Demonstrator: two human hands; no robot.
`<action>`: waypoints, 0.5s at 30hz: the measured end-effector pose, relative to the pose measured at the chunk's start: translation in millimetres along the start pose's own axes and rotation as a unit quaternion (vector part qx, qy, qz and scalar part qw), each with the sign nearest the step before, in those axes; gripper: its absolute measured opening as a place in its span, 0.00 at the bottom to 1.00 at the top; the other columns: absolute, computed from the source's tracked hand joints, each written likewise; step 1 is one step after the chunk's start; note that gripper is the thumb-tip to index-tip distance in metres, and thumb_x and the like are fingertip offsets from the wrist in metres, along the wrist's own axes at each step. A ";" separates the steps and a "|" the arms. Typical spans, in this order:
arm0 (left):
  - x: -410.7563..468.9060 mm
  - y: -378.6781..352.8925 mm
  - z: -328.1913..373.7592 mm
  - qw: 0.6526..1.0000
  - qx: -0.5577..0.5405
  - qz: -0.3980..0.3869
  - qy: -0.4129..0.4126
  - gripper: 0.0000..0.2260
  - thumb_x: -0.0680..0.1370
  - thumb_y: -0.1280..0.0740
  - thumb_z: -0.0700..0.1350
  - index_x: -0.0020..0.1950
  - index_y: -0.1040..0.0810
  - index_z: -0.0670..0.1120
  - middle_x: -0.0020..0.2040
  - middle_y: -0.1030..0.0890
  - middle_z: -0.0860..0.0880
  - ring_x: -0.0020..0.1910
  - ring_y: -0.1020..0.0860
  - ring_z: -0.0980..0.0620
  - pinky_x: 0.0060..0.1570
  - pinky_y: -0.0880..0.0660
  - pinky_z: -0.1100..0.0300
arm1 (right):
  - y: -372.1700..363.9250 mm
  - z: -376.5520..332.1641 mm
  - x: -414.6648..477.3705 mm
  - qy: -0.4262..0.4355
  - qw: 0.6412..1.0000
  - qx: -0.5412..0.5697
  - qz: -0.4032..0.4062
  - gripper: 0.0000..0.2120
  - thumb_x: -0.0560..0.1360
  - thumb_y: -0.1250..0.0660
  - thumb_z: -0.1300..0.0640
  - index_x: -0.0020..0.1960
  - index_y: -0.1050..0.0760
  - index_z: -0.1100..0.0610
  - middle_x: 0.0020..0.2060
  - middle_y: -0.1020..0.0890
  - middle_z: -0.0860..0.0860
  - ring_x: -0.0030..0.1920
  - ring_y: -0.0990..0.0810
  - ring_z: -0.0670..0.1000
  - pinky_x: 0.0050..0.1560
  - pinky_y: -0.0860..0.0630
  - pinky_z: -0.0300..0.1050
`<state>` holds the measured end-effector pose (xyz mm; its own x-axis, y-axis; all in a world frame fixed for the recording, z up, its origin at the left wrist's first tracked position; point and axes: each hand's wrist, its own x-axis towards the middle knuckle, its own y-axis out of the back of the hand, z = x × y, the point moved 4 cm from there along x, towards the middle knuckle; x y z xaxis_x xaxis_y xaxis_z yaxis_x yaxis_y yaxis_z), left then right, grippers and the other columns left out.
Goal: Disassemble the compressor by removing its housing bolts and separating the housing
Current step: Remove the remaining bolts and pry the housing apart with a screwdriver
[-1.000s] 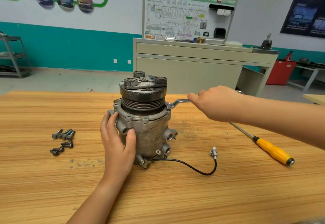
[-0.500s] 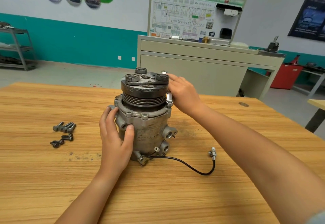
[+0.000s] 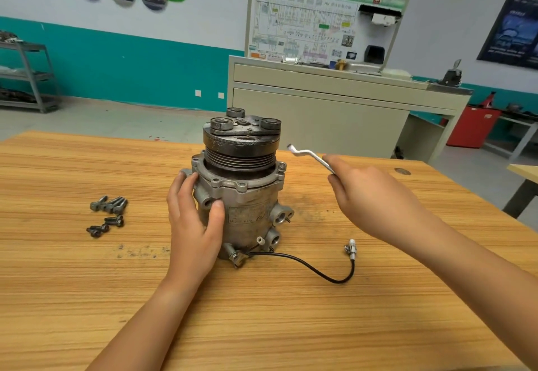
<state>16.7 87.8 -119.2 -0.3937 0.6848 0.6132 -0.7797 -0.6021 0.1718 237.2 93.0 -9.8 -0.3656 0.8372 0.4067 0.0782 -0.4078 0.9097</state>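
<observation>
On the wooden counter [image 3: 291, 327] the compressor [image 3: 247, 195] stands straight up, its dark grooved pulley [image 3: 241, 149] pointing at the ceiling. Its grey body is dirty. Fingers of the left hand [image 3: 195, 225] hug its side. The right hand [image 3: 369, 198] grips a wrench [image 3: 308, 156], now lifted away from the pulley it touched before.

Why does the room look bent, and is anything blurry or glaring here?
Head view: the wide-angle lens bows the table and tilts the cabinet; light is soft and even, shadows faint, no harsh glare; the compressor is sharp, but its label is too smeared to read; the right hand holding the wrench looks slightly soft.
</observation>
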 end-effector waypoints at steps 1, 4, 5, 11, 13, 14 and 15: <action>-0.1 0.1 0.1 1.000 -0.001 -0.001 0.002 0.27 0.74 0.42 0.50 0.72 0.39 0.45 0.74 0.43 0.47 0.68 0.46 0.65 0.60 0.52 0.82 | 2.6 -2.7 -3.6 0.001 0.999 -0.029 -0.013 0.16 0.81 0.50 0.54 0.68 0.42 0.49 0.31 0.31 0.48 0.35 0.28 0.54 0.28 0.38 0.44; -0.3 0.5 1.5 1.000 -0.007 -0.003 0.004 0.27 0.74 0.42 0.50 0.72 0.39 0.45 0.74 0.43 0.47 0.67 0.47 0.67 0.59 0.51 0.83 | 8.3 -10.7 -4.7 -0.006 0.996 -0.084 -0.025 0.20 0.80 0.47 0.59 0.70 0.44 0.49 0.30 0.35 0.47 0.33 0.32 0.52 0.24 0.43 0.42; -0.2 0.7 1.6 1.000 -0.009 -0.004 0.005 0.27 0.74 0.42 0.50 0.72 0.39 0.45 0.74 0.43 0.48 0.67 0.46 0.67 0.59 0.51 0.83 | 9.0 -13.0 -3.6 -0.006 0.995 -0.094 -0.032 0.21 0.79 0.47 0.59 0.71 0.44 0.49 0.30 0.35 0.47 0.32 0.33 0.51 0.24 0.43 0.42; -0.2 0.7 0.6 1.000 -0.022 -0.006 0.018 0.27 0.73 0.42 0.51 0.72 0.39 0.46 0.74 0.44 0.50 0.67 0.47 0.68 0.59 0.51 0.82 | 21.8 -31.6 -1.1 0.011 0.979 -0.192 -0.070 0.20 0.76 0.47 0.65 0.67 0.38 0.55 0.28 0.36 0.49 0.26 0.38 0.48 0.22 0.43 0.41; 0.3 0.4 0.2 1.000 -0.023 -0.007 0.018 0.28 0.73 0.42 0.51 0.72 0.39 0.46 0.74 0.44 0.49 0.67 0.47 0.69 0.58 0.52 0.83 | 22.7 -47.5 -0.5 0.012 0.966 -0.235 -0.102 0.24 0.75 0.46 0.68 0.71 0.43 0.62 0.28 0.36 0.51 0.25 0.39 0.50 0.21 0.43 0.42; 0.5 0.4 -0.2 1.000 -0.023 -0.008 0.018 0.27 0.73 0.42 0.51 0.72 0.39 0.46 0.74 0.44 0.49 0.66 0.47 0.69 0.58 0.52 0.84 | 20.7 -55.6 0.0 0.011 0.962 -0.243 -0.125 0.27 0.75 0.46 0.68 0.73 0.49 0.65 0.30 0.33 0.53 0.26 0.37 0.51 0.21 0.42 0.43; 0.7 0.4 -0.3 0.999 -0.026 -0.007 0.018 0.27 0.73 0.42 0.51 0.72 0.39 0.45 0.74 0.44 0.49 0.66 0.47 0.70 0.57 0.51 0.85 | 18.0 -62.4 0.6 0.012 0.959 -0.241 -0.147 0.29 0.76 0.45 0.69 0.73 0.53 0.67 0.37 0.27 0.56 0.29 0.32 0.52 0.21 0.41 0.43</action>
<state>16.0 88.2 -118.9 -0.3992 0.7081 0.5825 -0.8093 -0.5707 0.1392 180.5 63.4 1.5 -0.3274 0.9358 0.1309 -0.4674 -0.2808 0.8383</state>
